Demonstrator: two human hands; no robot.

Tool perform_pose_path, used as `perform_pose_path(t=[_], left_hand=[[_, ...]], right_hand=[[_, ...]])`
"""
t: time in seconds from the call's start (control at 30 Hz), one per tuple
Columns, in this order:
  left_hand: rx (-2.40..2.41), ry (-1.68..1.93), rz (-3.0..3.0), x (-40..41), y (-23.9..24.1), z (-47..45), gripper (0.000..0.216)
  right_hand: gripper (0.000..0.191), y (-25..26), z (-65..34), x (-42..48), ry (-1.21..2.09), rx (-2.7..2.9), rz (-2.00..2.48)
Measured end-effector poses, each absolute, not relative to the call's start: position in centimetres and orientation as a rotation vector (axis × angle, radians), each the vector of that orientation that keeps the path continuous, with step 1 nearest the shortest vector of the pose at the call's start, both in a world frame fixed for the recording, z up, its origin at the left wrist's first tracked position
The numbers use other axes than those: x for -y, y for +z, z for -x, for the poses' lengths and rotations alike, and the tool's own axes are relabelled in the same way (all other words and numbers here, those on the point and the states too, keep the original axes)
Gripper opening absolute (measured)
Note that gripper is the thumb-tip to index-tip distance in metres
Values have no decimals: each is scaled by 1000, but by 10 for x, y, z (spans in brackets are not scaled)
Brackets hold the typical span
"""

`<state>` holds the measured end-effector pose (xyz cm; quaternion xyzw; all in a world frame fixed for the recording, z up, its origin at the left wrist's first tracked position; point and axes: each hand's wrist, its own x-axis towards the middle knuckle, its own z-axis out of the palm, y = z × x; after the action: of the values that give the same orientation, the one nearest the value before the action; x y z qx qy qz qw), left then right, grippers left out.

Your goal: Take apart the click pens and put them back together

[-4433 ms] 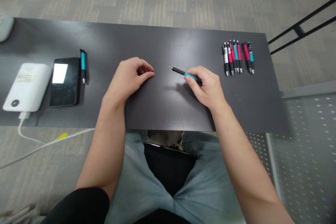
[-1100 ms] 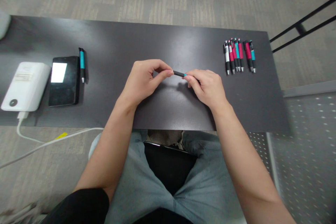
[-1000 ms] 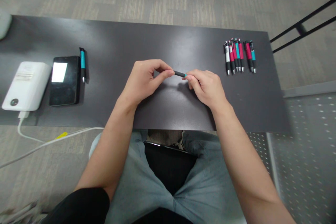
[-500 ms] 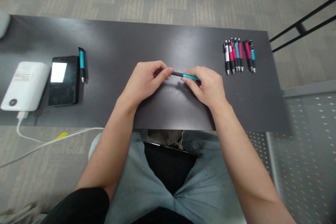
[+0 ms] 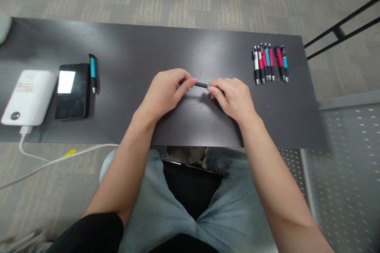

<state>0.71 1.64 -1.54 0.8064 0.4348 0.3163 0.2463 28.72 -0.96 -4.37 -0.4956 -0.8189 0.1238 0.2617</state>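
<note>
A pen (image 5: 201,85) with a black grip and a blue barrel lies level between my two hands, just above the dark table. The fingertips of my left hand (image 5: 170,90) pinch its left end and hide the tip. My right hand (image 5: 233,95) is closed round the blue barrel, so only a sliver of blue shows by the thumb. Both hands are over the middle of the table, near its front part.
Several pens (image 5: 264,63) in white, red and blue lie side by side at the right. At the left are another blue pen (image 5: 93,73), a black phone-like device (image 5: 73,101) and a white power bank (image 5: 29,97) with a white cable (image 5: 71,157). The dark table (image 5: 133,47) ends just before my lap.
My right fingers have moved along the pen and now cover most of the blue barrel, which showed more before. My left hand keeps its pinch, almost in the same place.
</note>
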Motion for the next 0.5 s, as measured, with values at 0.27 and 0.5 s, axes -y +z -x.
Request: perform_pose_path(t=[0.27,0.5], left_hand=[[-1189,865,-2217,-17,-14,-6,23],[-1206,915,-2060,-20,-15,-3,19]], right_hand=[[52,-38,-289,11,465,2020,1287],[61,-60,-299,-2,621,1437,1260]])
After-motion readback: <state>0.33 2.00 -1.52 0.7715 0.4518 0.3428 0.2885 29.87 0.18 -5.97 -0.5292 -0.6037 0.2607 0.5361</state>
